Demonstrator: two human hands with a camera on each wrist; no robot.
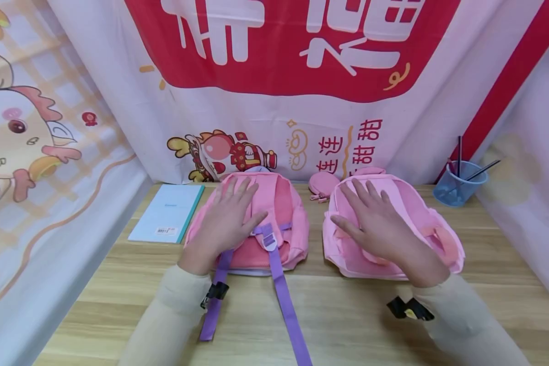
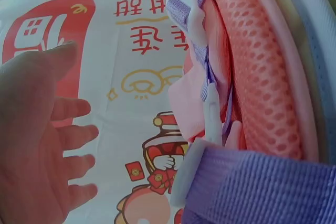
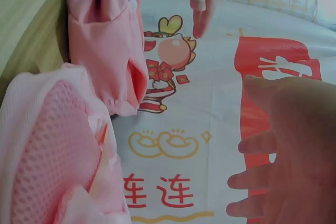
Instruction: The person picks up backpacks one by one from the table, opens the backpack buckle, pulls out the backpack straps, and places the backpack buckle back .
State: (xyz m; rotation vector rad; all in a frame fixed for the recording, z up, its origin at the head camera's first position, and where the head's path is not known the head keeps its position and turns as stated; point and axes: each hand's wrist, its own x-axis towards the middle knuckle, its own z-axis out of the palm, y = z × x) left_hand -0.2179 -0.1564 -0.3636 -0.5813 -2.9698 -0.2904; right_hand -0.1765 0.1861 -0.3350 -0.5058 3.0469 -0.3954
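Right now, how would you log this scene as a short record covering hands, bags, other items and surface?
Left hand: fingers spread, above the pink fabric backpack with coral mesh
Right hand: fingers spread, above the paler pink fabric backpack
Held: nothing in either hand
Straps: purple webbing straps trailing toward the person
Left of bags: pale-blue rectangular notebook, flat
Between bags, toward the back: small round pink pouch
Right of bags: translucent blue cup holding slim dark sticks
Surface: wood-grain table
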